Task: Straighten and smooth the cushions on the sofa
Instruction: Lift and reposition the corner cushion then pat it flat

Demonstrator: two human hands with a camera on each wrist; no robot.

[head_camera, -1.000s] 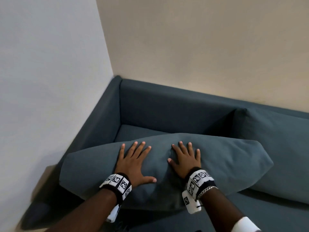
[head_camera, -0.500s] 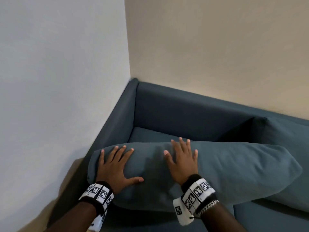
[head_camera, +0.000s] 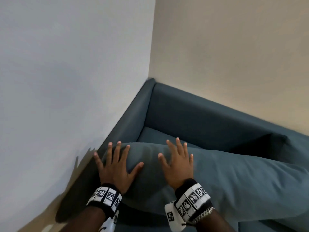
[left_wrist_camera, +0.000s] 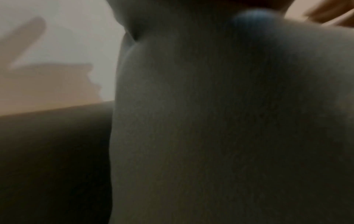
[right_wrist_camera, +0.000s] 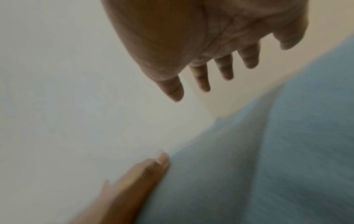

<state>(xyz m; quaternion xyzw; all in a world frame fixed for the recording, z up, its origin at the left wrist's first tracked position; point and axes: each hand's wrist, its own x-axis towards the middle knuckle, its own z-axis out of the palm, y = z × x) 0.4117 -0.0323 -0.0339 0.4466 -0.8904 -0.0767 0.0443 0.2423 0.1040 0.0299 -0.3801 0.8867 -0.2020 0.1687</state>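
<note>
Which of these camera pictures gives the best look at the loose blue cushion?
The head view: the cushion lies across the sofa with both hands spread flat on it. The left wrist view shows only dark, blurred fabric close up; the right wrist view shows a blurred blue strip.

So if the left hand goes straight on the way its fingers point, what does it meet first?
Probably the sofa armrest just beyond the cushion under the left hand; depth is unclear.

Blue-grey cushion [head_camera: 234,178] flat across sofa [head_camera: 200,118] seat
</note>
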